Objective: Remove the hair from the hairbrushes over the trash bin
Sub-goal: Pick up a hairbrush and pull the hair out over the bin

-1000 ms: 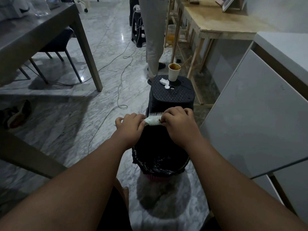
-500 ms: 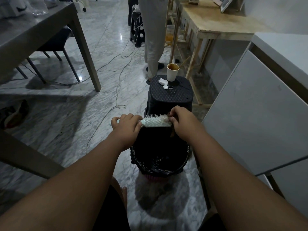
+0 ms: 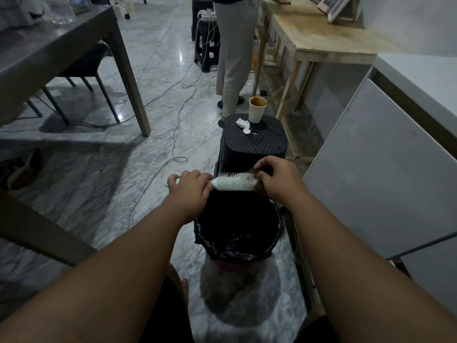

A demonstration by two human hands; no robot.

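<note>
My left hand (image 3: pixel 190 188) is fisted round the handle of the hairbrush (image 3: pixel 233 183), holding it level right above the trash bin (image 3: pixel 238 233), bristles facing up and away from me. Brush head is pale/white, sticking out to the right of my left fist. My right hand (image 3: pixel 277 180) is at the far tip of the brush head, thumb + fingers pinched on a brownish clump of hair (image 3: pixel 252 173) w/ some hanging under the tip; grip narrow, pinch closed on the hair. Bin has a black bag liner, sits on the marble floor directly below both hands. Just behind the bin is a black stool (image 3: pixel 253 142) w/ a paper cup (image 3: pixel 257 110) and a crumpled tissue (image 3: pixel 243 125) on top. Beyond the stool a person's legs (image 3: pixel 233 55) stand. White cabinet (image 3: pixel 376 174) right of the bin.
</note>
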